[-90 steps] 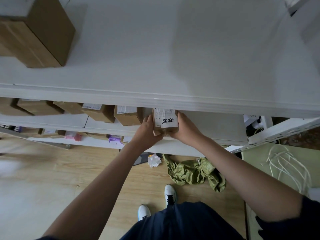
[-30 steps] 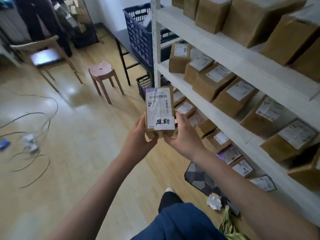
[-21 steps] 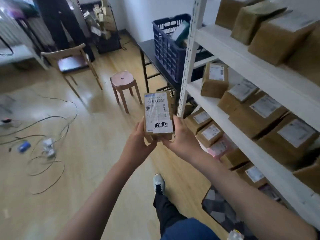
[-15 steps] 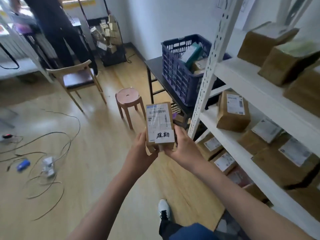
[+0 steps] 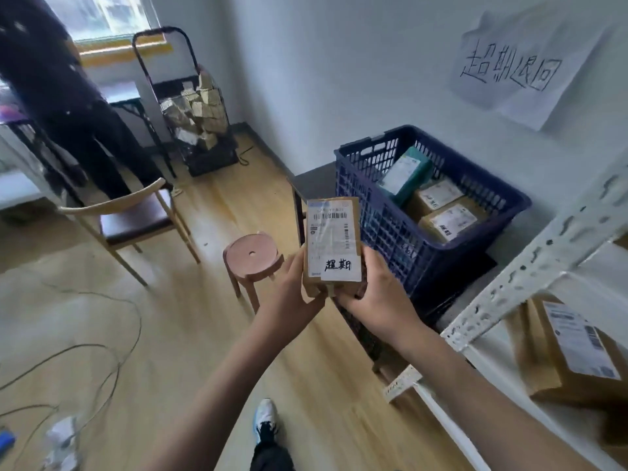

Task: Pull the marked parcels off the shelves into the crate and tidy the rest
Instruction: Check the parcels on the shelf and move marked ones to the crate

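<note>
Head view: both hands are holding a small cardboard parcel (image 5: 331,244) upright at chest height, out over the wooden floor, just short of the blue crate (image 5: 431,212). Left hand (image 5: 295,294) is cupping the lower left edge, fingers wrapped behind; right hand (image 5: 377,294) is gripping the lower right corner, thumb lying along the side face. Handwritten black characters are showing on the white label near the bottom, under a printed barcode.

Handling, as a judgement: parcel is looking light, since it is being carried by its bottom end alone without sagging. Cardboard is reading as stiff, taped, with a glossy label that could be slick under a thumb. Best hold would be on the bare cardboard side faces, low down, as now; nothing suggests fragility, though the contents are unknown.

Containers: crate is sitting on a dark table (image 5: 312,181) by the wall, under a handwritten paper sign (image 5: 516,66). Inside it, a green box (image 5: 404,175) is leaning tilted against the near wall, with two brown parcels (image 5: 441,212) lying flat beside it, labels up. Room remains on top. A wire trolley (image 5: 197,113) by the window is holding crumpled cardboard. White shelf unit (image 5: 530,266) at right is carrying another labelled parcel (image 5: 571,355).
</note>
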### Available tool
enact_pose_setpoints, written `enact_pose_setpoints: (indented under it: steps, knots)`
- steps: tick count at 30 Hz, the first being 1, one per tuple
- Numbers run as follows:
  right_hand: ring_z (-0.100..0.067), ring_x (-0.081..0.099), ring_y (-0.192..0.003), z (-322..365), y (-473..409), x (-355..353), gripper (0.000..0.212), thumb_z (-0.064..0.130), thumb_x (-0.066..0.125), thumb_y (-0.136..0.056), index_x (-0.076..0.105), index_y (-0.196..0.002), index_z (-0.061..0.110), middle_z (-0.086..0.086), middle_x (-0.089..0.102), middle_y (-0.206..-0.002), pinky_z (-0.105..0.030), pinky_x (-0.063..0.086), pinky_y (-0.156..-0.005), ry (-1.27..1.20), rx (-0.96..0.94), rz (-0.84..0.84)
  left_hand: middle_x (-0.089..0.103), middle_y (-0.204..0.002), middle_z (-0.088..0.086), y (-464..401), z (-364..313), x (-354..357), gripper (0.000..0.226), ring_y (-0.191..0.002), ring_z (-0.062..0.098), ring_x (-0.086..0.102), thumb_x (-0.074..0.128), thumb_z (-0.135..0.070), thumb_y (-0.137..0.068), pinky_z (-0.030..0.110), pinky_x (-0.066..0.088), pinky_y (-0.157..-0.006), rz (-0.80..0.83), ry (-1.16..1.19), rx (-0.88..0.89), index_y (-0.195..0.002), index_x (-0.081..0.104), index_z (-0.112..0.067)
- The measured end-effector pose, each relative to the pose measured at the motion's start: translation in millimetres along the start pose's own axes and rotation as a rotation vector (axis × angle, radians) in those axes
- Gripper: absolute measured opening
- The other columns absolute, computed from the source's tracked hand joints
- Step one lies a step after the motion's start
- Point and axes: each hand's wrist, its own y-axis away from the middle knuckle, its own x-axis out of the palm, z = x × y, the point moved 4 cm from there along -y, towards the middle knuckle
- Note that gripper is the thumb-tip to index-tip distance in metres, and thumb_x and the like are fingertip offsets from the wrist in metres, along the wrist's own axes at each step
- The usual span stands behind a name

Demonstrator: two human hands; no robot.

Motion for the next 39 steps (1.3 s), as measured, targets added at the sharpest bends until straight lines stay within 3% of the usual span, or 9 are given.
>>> enact_pose_setpoints:
  steps: [3,7,9,14,16,22,28,33,39]
  knots:
    - [-0.011,0.060,-0.116,-3,-58,4,0.072,0.031,0.082,-0.082,0.041,-0.142,0.029,0.008,0.054,-0.132,-0.037,0.057,-0.090,-0.045,0.069,-0.129,0.049,-0.133,-0.013,-79,17,-6,0.075,-0.114,-0.003,0.047,0.077,-0.018,-0.080,0.013,0.043,-0.092,0.102,-0.017,0.112,-0.146,0.043,-0.023]
    - [-0.011,0.059,-0.121,-9,-116,-4,0.074,0.028,0.083,-0.082,0.040,-0.142,0.029,0.009,0.055,-0.134,-0.039,0.057,-0.092,-0.076,0.198,-0.288,0.046,-0.141,-0.010,-172,26,2,0.084,-0.121,0.007,0.052,0.078,-0.014,-0.079,0.026,0.048,-0.096,0.254,0.035,0.203,-0.151,0.036,-0.025]
    - [-0.011,0.057,-0.123,-15,-139,-17,0.077,0.028,0.083,-0.082,0.038,-0.145,0.028,0.009,0.054,-0.136,-0.036,0.056,-0.094,-0.048,0.237,-0.375,0.047,-0.141,-0.008,-214,27,16,0.085,-0.125,-0.003,0.044,0.080,-0.014,-0.077,0.033,0.049,-0.099,0.312,0.039,0.273,-0.151,0.038,-0.020]
    - [-0.008,0.058,-0.122,-54,-164,-58,0.081,0.034,0.084,-0.080,0.037,-0.146,0.028,0.010,0.055,-0.138,-0.029,0.054,-0.096,-0.012,0.409,-0.527,0.047,-0.140,-0.012,-287,2,79,0.084,-0.123,-0.008,0.040,0.080,-0.020,-0.078,0.023,0.043,-0.097,0.517,0.089,0.365,-0.150,0.037,-0.027]
    - [-0.009,0.059,-0.120,-75,-171,-75,0.081,0.036,0.084,-0.080,0.037,-0.145,0.029,0.009,0.056,-0.136,-0.030,0.054,-0.096,0.028,0.460,-0.548,0.046,-0.138,-0.016,-306,-8,107,0.081,-0.118,-0.011,0.040,0.077,-0.026,-0.079,0.021,0.044,-0.096,0.593,0.108,0.400,-0.149,0.036,-0.031]
    - [-0.013,0.060,-0.120,-129,-185,-110,0.079,0.031,0.083,-0.080,0.038,-0.145,0.023,0.006,0.057,-0.138,-0.028,0.053,-0.094,0.051,0.621,-0.574,0.052,-0.131,-0.015,-353,-28,183,0.076,-0.121,0.005,0.053,0.077,-0.042,-0.076,0.037,0.053,-0.098,0.815,0.139,0.450,-0.142,0.042,-0.036]
    - [-0.014,0.060,-0.120,-186,-202,-127,0.080,0.027,0.082,-0.080,0.034,-0.145,0.021,0.005,0.057,-0.137,-0.031,0.054,-0.094,0.098,0.725,-0.576,0.053,-0.119,-0.016,-386,-42,236,0.082,-0.109,0.005,0.056,0.077,-0.051,-0.065,0.015,0.046,-0.085,0.961,0.148,0.458,-0.137,0.047,-0.027]
    - [-0.022,0.062,-0.115,-227,-210,-138,0.073,0.019,0.080,-0.083,0.036,-0.140,0.010,-0.005,0.059,-0.134,-0.029,0.052,-0.085,0.132,0.863,-0.574,0.058,-0.126,-0.005,-403,-47,286,0.081,-0.112,0.012,0.058,0.079,-0.051,-0.066,0.032,0.051,-0.095,1.086,0.110,0.477,-0.136,0.047,-0.026]
    - [-0.020,0.064,-0.098,-271,-222,-147,0.071,0.022,0.078,-0.086,0.031,-0.139,0.010,-0.007,0.060,-0.125,-0.024,0.052,-0.068,0.175,1.015,-0.552,0.054,-0.121,-0.008,-422,-52,334,0.075,-0.103,0.008,0.054,0.079,-0.048,-0.073,0.022,0.042,-0.082,1.168,0.053,0.502,-0.137,0.048,-0.022]
